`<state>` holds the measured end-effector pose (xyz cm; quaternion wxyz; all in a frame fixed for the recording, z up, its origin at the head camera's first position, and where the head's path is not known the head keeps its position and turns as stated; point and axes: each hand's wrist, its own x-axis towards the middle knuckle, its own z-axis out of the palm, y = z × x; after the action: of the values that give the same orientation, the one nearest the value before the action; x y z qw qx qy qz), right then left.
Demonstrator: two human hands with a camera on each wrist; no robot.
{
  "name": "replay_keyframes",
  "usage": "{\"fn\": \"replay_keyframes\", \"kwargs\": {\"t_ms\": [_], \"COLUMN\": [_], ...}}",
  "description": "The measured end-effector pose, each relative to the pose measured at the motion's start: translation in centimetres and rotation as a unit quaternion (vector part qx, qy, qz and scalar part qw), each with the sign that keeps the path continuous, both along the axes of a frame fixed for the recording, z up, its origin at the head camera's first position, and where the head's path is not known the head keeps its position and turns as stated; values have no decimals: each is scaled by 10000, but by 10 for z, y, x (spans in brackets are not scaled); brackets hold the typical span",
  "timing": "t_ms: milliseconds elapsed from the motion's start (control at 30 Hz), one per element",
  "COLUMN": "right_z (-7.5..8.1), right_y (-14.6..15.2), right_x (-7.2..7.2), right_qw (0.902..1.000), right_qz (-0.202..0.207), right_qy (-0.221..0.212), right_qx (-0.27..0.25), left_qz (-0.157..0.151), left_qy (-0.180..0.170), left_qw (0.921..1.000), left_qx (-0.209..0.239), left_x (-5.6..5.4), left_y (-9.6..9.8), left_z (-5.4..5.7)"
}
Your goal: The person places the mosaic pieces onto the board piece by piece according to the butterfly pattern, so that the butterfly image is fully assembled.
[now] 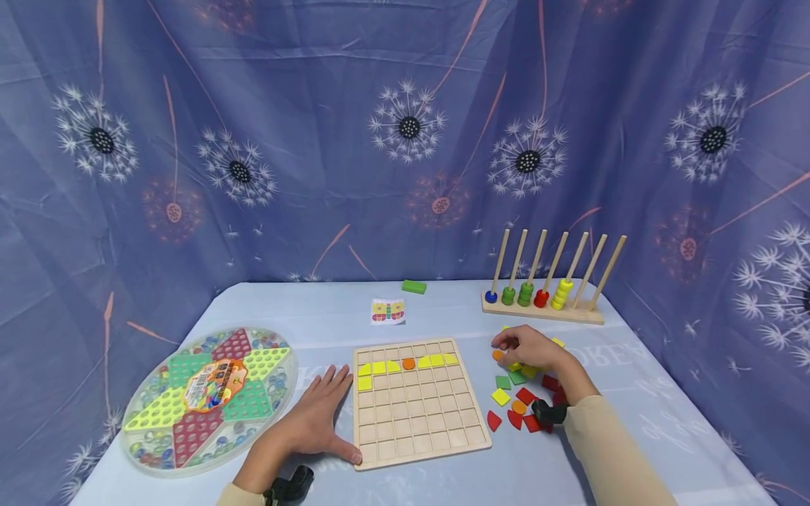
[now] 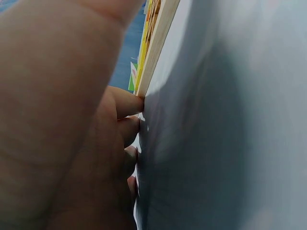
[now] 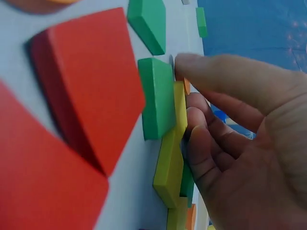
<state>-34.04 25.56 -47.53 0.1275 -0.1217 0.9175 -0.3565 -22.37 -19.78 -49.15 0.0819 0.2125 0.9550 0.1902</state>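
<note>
A square wooden grid board point(image 1: 418, 407) lies flat on the table. Its top row holds yellow pieces point(image 1: 436, 360) and an orange disc point(image 1: 408, 363); a yellow square point(image 1: 364, 383) sits below at the left. My left hand point(image 1: 316, 414) lies spread along the board's left side, thumb touching the near-left corner; in the left wrist view its fingertips meet the board edge point(image 2: 156, 48). My right hand point(image 1: 531, 348) is over the loose pieces, thumb and fingers bent around another orange disc point(image 1: 497, 355). The fingers partly hide this disc in the right wrist view.
Loose red pieces point(image 1: 525, 397), green squares point(image 1: 503, 382) and yellow pieces lie right of the board. A bead-and-peg stand point(image 1: 541, 313) stands at the back right. Behind the board are a pattern card point(image 1: 387, 311) and green block point(image 1: 414, 287). A round marble game point(image 1: 211, 400) lies left.
</note>
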Motion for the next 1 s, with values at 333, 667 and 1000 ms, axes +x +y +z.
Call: {"fn": "replay_keyframes", "kwargs": {"t_ms": [333, 667, 1000], "right_z": [2, 9, 15], "right_y": [-9, -37, -89], "right_x": [2, -1, 11], "right_qw": [9986, 9983, 9900], "right_qz": [-37, 259, 1172], "right_qy": [239, 518, 790], "right_qx": [460, 65, -1], "left_qz": [-45, -82, 17], "left_qy": [-57, 34, -147], "left_qw": [9999, 10000, 9999], "left_qx": [87, 29, 50], "left_x": [1, -3, 0], "left_y": [2, 0, 0], "left_z": [3, 3, 2]}}
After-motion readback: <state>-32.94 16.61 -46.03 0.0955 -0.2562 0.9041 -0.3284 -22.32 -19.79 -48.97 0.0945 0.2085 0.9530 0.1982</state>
